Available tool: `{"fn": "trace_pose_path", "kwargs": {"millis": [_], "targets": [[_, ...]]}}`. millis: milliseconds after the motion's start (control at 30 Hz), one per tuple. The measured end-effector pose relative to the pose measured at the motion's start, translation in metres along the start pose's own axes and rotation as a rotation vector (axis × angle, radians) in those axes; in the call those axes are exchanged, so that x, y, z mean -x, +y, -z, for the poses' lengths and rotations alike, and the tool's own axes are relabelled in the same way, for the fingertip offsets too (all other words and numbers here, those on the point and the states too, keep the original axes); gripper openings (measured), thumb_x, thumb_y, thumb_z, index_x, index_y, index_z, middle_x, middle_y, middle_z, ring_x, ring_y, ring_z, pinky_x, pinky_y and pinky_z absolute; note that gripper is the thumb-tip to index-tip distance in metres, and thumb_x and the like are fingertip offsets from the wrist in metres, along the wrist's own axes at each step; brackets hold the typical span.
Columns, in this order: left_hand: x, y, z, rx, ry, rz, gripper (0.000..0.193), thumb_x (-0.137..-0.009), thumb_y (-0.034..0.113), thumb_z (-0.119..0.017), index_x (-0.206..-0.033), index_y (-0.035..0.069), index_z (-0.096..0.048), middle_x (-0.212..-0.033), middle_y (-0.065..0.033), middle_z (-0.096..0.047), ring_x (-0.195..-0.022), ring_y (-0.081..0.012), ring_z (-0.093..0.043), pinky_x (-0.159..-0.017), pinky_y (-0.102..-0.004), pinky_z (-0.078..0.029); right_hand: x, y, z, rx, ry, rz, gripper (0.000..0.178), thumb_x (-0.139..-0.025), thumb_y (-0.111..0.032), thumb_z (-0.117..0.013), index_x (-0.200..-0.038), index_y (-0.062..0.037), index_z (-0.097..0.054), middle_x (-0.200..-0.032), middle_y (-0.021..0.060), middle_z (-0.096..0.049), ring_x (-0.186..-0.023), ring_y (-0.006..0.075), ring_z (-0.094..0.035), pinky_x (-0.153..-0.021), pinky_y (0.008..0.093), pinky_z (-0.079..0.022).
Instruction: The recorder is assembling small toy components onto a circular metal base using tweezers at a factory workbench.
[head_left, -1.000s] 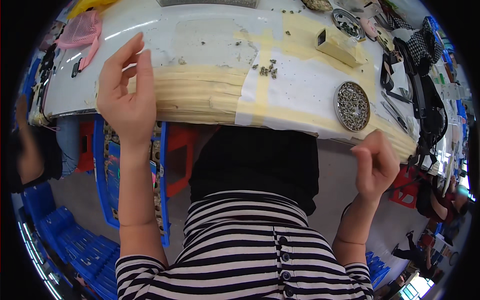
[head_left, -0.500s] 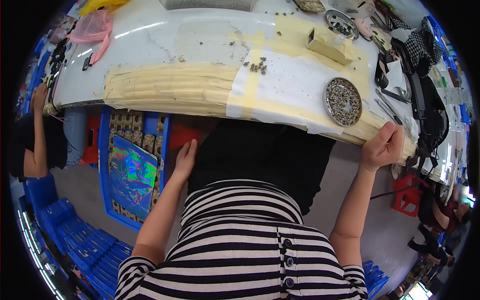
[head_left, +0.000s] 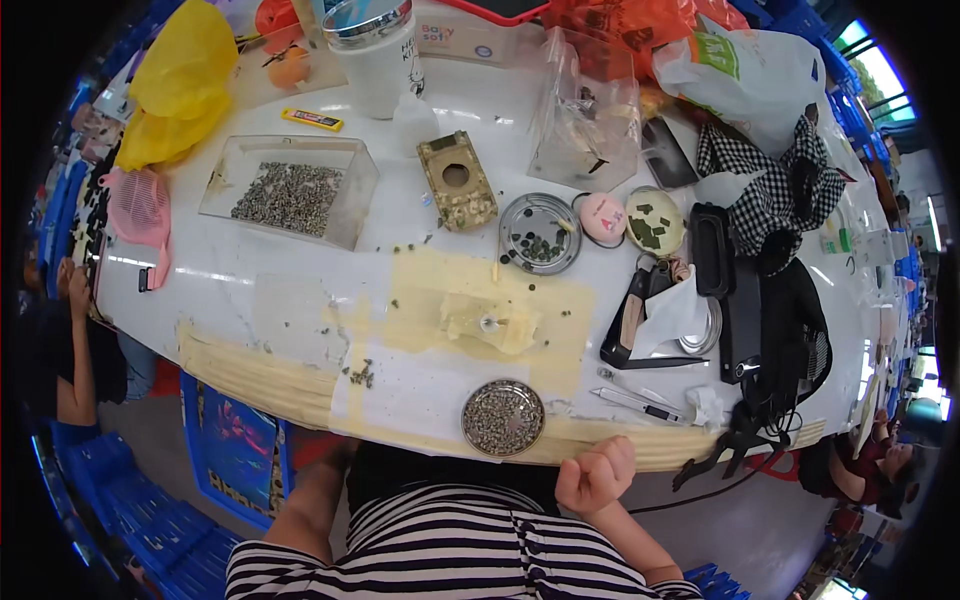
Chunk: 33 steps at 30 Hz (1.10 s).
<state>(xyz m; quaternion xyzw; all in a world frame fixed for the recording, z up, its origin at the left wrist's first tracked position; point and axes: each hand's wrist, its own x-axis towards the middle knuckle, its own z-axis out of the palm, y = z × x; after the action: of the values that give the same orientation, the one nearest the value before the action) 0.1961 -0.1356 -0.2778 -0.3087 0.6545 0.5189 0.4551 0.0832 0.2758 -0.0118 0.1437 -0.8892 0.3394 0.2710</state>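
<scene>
My right hand (head_left: 597, 474) is curled into a fist at the front edge of the table, and nothing shows in it. Left of it, a round dish (head_left: 503, 418) full of small grey metal-looking pieces sits near the same edge. My left forearm (head_left: 312, 505) runs under the table edge; the hand there is in shadow, its fingers hidden. A few loose small pieces (head_left: 361, 374) lie on the white paper (head_left: 400, 412) left of the dish. Behind the dish stands a yellowish tape-wrapped block (head_left: 490, 324). A slim pen-like tool (head_left: 635, 403) lies to the right.
Farther back are a clear box (head_left: 350, 225) of small pieces, a hollow block (head_left: 456, 180) and a glass dish (head_left: 540, 234) of dark pieces. A black bag (head_left: 790, 330) and straps crowd the right. A blue tray (head_left: 215, 450) stands below the table at left.
My view has lifted, showing more of the table's far side. My left hand has gone from beside my lap to under the table edge. My right fist stays at the edge.
</scene>
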Motion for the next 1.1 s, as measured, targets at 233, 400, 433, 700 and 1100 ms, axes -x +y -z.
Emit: {"fn": "trace_pose_path", "kwargs": {"millis": [233, 400, 433, 700, 1100], "targets": [[0.035, -0.03, -0.102, -0.116, 0.262, 0.062, 0.051, -0.101, 0.045, -0.042, -0.127, 0.003, -0.056, -0.13, -0.0185, -0.059, -0.119, -0.0337, -0.056, -0.1, -0.0427, -0.044, -0.001, 0.003, 0.008, -0.008, -0.127, 0.045, 0.021, -0.079, -0.016, -0.068, -0.066, -0.0096, -0.053, -0.063, 0.0046, -0.05, -0.054, 0.0236, -0.043, -0.053, 0.0344, -0.032], [-0.013, -0.114, -0.126, 0.078, 0.249, -0.056, 0.054, -0.101, 0.046, -0.043, -0.135, 0.005, -0.047, -0.139, -0.0227, -0.049, -0.126, -0.0384, -0.049, -0.105, -0.0458, -0.04, 0.001, 0.004, -0.001, -0.062, -0.007, 0.084, 0.025, -0.089, -0.011, -0.058, -0.068, -0.003, -0.047, -0.063, 0.0085, -0.045, -0.057, 0.0221, -0.039, -0.053, 0.0335, -0.031], [-0.04, -0.149, -0.125, 0.151, 0.211, -0.065, 0.059, -0.1, 0.047, -0.044, -0.143, 0.007, -0.039, -0.147, -0.0247, -0.04, -0.133, -0.0401, -0.043, -0.109, -0.0472, -0.036, 0.001, 0.004, -0.003, -0.061, 0.039, 0.082, 0.026, -0.09, -0.009, -0.058, -0.068, -0.0025, -0.046, -0.063, 0.0086, -0.044, -0.058, 0.0217, -0.038, -0.053, 0.0332, -0.03], [-0.034, -0.157, -0.13, -0.196, 0.322, -0.393, 0.068, -0.099, 0.051, -0.042, -0.154, 0.016, -0.022, -0.151, -0.0264, -0.033, -0.139, -0.0426, -0.032, -0.115, -0.0423, -0.028, 0.002, -0.001, -0.027, 0.08, 0.233, 0.119, 0.031, -0.093, -0.005, -0.056, -0.066, -0.0027, -0.042, -0.062, 0.0058, -0.039, -0.057, 0.0184, -0.035, -0.052, 0.0328, -0.025], [-0.029, -0.134, -0.148, 0.383, 0.48, -0.272, 0.065, -0.098, 0.056, -0.042, -0.132, 0.002, -0.055, -0.128, -0.0265, -0.057, -0.125, -0.038, -0.051, -0.105, -0.0391, -0.038, 0.008, 0.002, -0.032, 0.125, 0.258, 0.115, 0.033, -0.098, -0.002, -0.052, -0.067, -0.0017, -0.04, -0.065, 0.0001, -0.038, -0.062, 0.0088, -0.032, -0.055, 0.0252, -0.028]]}}
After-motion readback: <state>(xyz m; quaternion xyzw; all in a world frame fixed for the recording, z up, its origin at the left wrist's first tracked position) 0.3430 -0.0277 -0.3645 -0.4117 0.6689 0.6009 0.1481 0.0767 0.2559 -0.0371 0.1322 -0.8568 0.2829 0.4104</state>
